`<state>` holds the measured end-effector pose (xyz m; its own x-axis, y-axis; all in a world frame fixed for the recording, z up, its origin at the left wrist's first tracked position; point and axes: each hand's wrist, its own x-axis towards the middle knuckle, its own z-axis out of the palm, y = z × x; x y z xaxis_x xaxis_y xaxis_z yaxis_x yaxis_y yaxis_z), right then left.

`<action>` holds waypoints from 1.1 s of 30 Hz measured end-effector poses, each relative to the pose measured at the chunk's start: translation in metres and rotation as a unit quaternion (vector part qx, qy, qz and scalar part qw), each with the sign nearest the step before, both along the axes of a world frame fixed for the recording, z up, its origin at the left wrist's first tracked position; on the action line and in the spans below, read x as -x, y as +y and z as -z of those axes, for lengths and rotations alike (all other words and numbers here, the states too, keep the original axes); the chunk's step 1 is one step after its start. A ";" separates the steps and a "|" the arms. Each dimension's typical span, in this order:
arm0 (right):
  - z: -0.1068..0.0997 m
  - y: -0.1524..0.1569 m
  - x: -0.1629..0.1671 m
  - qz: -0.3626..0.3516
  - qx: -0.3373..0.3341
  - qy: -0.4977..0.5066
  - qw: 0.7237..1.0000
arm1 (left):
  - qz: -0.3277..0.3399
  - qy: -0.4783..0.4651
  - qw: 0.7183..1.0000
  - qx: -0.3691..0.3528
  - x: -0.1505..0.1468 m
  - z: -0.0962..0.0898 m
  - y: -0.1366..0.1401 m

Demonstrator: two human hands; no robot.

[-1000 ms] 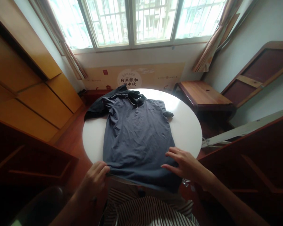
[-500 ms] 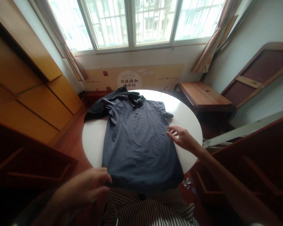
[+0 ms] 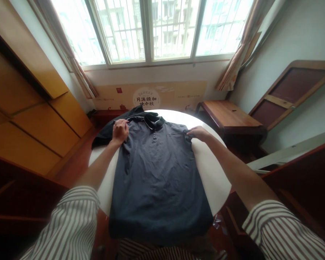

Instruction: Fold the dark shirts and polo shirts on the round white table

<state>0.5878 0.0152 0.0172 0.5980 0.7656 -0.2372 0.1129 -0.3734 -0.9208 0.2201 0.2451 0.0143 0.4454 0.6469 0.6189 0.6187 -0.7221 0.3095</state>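
Observation:
A dark grey polo shirt (image 3: 157,173) lies spread front side up on a round white table (image 3: 209,169), its black collar toward the window and its hem hanging at the near edge. My left hand (image 3: 120,130) is closed on the shirt's left-side sleeve, near the shoulder. On the other side my right hand (image 3: 199,133) pinches the right-side sleeve, thumb and fingers together. A black garment (image 3: 104,133) lies behind the shirt at the table's far left, partly hidden by my left hand and the shirt.
A wooden side table (image 3: 230,113) stands beyond the table on the right, near a leaning wooden panel (image 3: 292,94). Yellow-brown cabinets (image 3: 40,126) line the left. Dark wooden furniture flanks both near sides. A barred window (image 3: 151,32) with curtains is ahead.
My left hand has gone from the near hem up to the left-side sleeve. My right hand has moved from the shirt's side to the right-side sleeve. Both have taken hold.

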 end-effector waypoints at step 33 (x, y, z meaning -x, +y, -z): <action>0.003 -0.003 -0.045 0.055 -0.084 -0.073 0.992 | -0.006 -0.247 0.886 0.392 0.051 -0.025 0.072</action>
<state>0.6327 0.0125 0.0142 0.6980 0.7158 -0.0174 0.2164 -0.2340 -0.9478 0.1692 0.3169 0.0393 0.2359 0.9672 0.0947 0.2735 -0.1596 0.9485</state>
